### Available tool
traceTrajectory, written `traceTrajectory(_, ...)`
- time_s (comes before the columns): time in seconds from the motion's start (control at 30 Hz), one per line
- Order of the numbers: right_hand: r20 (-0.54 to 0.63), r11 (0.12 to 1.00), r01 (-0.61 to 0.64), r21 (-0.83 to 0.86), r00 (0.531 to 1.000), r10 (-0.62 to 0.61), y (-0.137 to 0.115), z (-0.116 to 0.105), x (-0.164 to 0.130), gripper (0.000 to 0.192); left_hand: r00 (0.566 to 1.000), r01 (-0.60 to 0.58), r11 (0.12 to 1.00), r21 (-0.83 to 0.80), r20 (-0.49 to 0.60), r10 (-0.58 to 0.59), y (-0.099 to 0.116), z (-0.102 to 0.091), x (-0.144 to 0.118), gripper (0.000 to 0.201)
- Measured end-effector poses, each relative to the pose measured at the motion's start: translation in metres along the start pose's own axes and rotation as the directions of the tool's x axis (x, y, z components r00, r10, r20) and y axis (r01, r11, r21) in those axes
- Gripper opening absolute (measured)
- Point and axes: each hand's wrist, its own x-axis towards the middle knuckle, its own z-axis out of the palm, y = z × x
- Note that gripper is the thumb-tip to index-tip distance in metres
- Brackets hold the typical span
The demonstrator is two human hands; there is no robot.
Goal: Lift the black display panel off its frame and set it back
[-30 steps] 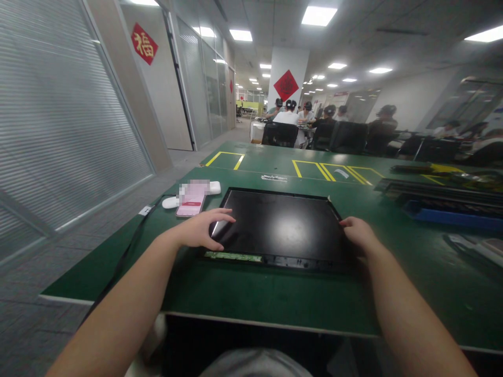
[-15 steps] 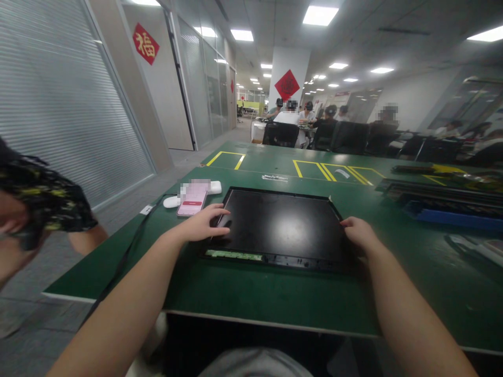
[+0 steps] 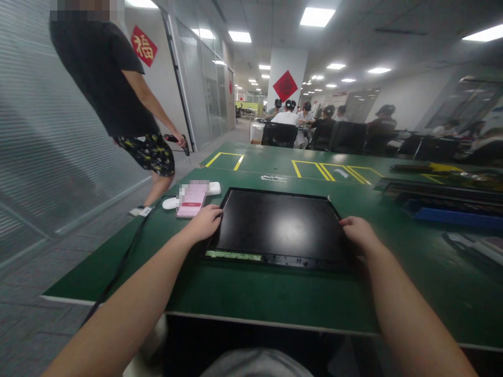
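Note:
A black LCD screen panel lies face up on the green table, in a thin black frame. Along its near edge, on the left, runs a narrow green circuit board. My left hand is closed around the panel's left edge, its thumb side at the rim. At the opposite side my right hand grips the right edge, with some of its fingers hidden beneath or behind the hand.
Left of the panel lie a phone and white rounded items. A black strap crosses the table's left side. Blue and black long parts lie at the right. A person holding a drill-like tool walks beyond the left edge.
My left hand's fingers have moved off the screen's face and closed on its left edge. My right hand stays put. The person at left has moved farther off and now stands upright.

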Motion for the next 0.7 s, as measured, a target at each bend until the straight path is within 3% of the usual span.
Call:
traceTrajectory(0.47,-0.056,0.995,0.059,0.085,0.997,-0.054,0.018,0.012,0.014,0.024,0.999,0.028,0.995,-0.094,-0.013,-0.029,-0.004,0.001,0.002,0.051)
traceTrajectory(0.7,-0.025,0.992,0.041,0.123,0.999,-0.038,0.016,0.009,0.013,0.025,0.999,0.042,0.994,-0.102,0.014,-0.041,-0.005,0.001,0.002,0.051)
